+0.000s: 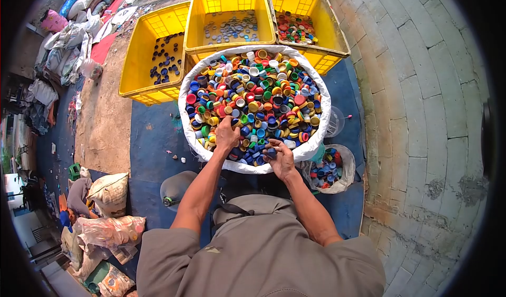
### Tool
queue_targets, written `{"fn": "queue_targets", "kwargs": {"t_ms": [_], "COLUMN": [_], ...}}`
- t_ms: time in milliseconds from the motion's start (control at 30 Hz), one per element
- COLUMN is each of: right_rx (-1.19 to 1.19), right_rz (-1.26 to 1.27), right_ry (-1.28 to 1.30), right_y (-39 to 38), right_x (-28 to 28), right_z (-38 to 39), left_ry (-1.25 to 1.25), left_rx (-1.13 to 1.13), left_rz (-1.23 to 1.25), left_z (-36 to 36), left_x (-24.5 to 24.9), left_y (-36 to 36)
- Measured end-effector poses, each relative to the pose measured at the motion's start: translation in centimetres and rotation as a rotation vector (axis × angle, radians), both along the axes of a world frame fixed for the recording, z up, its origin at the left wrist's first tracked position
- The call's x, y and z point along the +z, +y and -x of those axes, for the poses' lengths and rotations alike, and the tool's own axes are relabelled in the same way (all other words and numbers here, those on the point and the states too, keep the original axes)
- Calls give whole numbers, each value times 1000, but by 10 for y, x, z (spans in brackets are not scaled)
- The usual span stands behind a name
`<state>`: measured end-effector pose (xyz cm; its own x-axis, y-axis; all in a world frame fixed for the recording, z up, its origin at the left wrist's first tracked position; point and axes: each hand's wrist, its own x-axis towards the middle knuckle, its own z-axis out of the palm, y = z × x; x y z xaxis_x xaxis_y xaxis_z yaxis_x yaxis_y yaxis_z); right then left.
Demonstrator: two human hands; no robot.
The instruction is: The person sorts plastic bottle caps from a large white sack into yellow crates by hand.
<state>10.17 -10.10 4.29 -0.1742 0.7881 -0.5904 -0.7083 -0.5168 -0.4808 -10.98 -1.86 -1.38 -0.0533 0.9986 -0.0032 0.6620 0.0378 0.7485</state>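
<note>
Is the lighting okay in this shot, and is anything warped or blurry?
Head view: daylight is strong, with the bag's white rim very bright; the far left is mostly dim. Head view: fisheye distortion curves the wall, and the corners are black. Head view: caps look fairly sharp, but fingertip detail is too small to judge.

Sacks point(108, 195) lie heaped — opposite a block wall point(421, 112)

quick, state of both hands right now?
Left hand: fingers bent down at the mixed caps; can't tell whether it grips one.
Right hand: fingers closed around a dark blue cap, low over the pile's near edge.
</note>
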Motion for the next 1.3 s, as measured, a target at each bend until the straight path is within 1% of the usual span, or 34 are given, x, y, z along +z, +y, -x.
{"fn": "queue_targets", "kwargs": {"t_ms": [100,200,233,267,333,367,467,500,600,633,733,767,867,900,1000,1133,1167,1267,1300], "right_rx": [4,9,18,28,37,37,19,9,-37,8,70,138,301,331,499,587,570,630,611], "right_rz": [34,23,24,27,29,29,49,61,29,-12,-466,-542,-605,-651,-681,-657,-663,-615,-647], "right_ry": [-31,-55,-69,-84,-104,-109,-107,-105,-146,-341,-1191,-1335,-1568,-1640,-1795,-1840,-1845,-1849,-1895], "right_y": [3,2,2,2,2,2,6,8,18,24,43,52,73,77,90,97,98,101,100], "right_x": [6,2,2,1,0,-2,4,7,8,-3,-10,-9,-14,-14,-18,-22,-23,-24,-24], "right_z": [4,6,6,5,3,1,0,-2,-7,-9,-11,-14,-15,-14,-11,-6,-6,-5,-4], "left_ry": [-127,-343,-429,-463,-531,-694,-915,-945,-1284,-1409,-1630,-1668,-1819,-1794,-1759,-1718,-1726,-1615,-1619], "left_rx": [192,288,283,291,307,341,419,406,527,521,553,514,479,513,568,609,610,633,601], "left_rz": [98,163,119,140,180,217,347,304,363,384,484,498,512,564,600,598,615,587,583], "left_z": [-2,0,1,3,1,0,10,9,11,14,13,11,3,2,1,4,7,3,3], "left_x": [10,20,12,8,19,24,18,23,40,40,48,51,48,49,48,38,33,48,47], "left_y": [1,-1,-1,-1,1,0,4,4,-1,-5,-21,-27,-47,-51,-65,-76,-79,-79,-80]}}
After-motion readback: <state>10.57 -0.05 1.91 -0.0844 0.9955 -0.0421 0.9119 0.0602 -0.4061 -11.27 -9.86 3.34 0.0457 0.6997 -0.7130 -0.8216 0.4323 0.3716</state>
